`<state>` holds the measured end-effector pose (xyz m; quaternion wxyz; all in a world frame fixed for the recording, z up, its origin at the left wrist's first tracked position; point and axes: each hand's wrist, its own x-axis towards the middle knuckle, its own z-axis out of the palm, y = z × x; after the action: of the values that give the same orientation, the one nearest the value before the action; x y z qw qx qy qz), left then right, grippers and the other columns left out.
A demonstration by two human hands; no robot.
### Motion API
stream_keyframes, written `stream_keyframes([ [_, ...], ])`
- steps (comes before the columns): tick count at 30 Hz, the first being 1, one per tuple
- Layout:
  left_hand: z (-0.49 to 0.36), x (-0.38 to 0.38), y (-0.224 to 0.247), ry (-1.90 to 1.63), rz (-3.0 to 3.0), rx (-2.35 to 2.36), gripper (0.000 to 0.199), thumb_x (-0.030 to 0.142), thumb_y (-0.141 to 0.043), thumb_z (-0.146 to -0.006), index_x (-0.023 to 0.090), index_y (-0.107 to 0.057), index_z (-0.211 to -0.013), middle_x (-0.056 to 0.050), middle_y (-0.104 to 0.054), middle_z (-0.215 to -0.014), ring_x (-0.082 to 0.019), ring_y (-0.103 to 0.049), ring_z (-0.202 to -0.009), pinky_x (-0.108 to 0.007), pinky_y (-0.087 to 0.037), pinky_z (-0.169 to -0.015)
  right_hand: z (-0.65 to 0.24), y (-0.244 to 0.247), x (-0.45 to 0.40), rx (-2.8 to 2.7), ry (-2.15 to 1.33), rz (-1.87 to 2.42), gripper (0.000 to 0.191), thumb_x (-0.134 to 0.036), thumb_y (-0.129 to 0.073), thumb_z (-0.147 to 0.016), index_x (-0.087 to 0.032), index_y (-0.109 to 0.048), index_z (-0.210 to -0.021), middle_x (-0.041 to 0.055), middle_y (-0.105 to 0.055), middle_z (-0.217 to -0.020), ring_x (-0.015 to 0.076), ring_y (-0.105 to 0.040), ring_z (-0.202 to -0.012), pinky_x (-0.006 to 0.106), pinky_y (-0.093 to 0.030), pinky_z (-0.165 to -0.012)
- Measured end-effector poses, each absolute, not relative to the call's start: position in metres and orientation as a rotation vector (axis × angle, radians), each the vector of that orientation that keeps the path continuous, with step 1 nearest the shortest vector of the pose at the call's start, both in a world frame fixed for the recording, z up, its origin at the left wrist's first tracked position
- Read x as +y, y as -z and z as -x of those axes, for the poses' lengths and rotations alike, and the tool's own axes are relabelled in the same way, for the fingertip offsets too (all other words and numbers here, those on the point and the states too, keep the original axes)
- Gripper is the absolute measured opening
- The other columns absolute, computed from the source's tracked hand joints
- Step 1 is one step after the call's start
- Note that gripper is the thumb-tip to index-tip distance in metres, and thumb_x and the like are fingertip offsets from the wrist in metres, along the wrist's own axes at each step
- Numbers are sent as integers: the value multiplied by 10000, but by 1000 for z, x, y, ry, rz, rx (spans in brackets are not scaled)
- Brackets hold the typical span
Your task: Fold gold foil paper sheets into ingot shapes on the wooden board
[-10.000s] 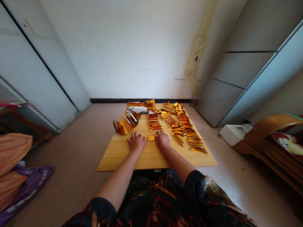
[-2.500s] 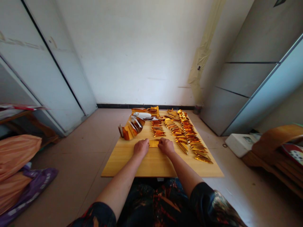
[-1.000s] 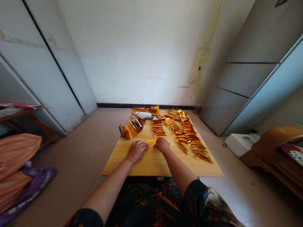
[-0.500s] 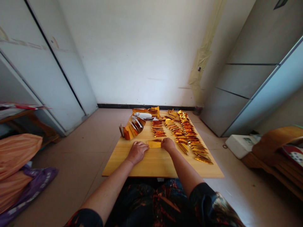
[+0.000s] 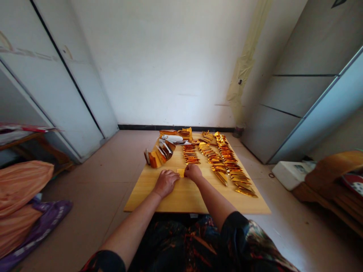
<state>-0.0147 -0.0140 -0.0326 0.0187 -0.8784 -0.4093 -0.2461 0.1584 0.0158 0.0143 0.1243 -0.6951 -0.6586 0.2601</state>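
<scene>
Glossy metallic gold foil strips, smooth pale wood counter, sheeny dark printed cloth sleeve, matt white painted wall

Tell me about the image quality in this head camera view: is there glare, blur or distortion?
In the head view, the gold foil strips glare strongly, the white wall looks pale and washed out, the wide lens makes the white doors lean inward, and the right hand shows no obvious blur.

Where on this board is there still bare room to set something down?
The wooden board is bare along its near edge, in front of the left hand and right hand, and at the front right, below the folded gold foil rows. The far half, among those rows and the curled foil pile, is crowded.
</scene>
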Motion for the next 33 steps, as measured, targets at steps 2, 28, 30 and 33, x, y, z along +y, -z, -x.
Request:
stream_keyframes([
  [2,15,-15,32,758,2726,-1267,269,130,-524,-816,270,-698,-967,-28,-710,-1029,-190,-595,-941,-381,-380,-826,-156,-15,18,-1912,-772,2110,156,-185,-685,-605,-205,-693,-760,39,-706,-835,176,-644,-798,207,-444,-616],
  [28,-4,-11,22,828,2632,-1646,117,218,-581,-768,218,-674,-696,-18,-707,-841,-185,-589,-870,-330,-382,-765,-207,-4,19,-1814,-611,2276,207,-186,-649,-602,-165,-698,-802,97,-704,-795,208,-651,-758,238,-452,-603],
  [30,-10,-8,21,816,2575,-1711,138,216,-585,-761,198,-642,-637,-25,-680,-785,-178,-577,-822,-311,-378,-724,-214,-2,18,-1777,-621,2263,194,-186,-640,-614,-166,-693,-799,87,-700,-782,197,-642,-740,233,-438,-602],
  [33,-16,-6,22,821,2547,-1755,103,210,-596,-750,193,-628,-654,-26,-650,-782,-177,-563,-818,-299,-377,-703,-219,2,14,-1743,-593,2157,164,-199,-607,-661,-189,-679,-809,49,-694,-779,170,-623,-721,219,-415,-604],
])
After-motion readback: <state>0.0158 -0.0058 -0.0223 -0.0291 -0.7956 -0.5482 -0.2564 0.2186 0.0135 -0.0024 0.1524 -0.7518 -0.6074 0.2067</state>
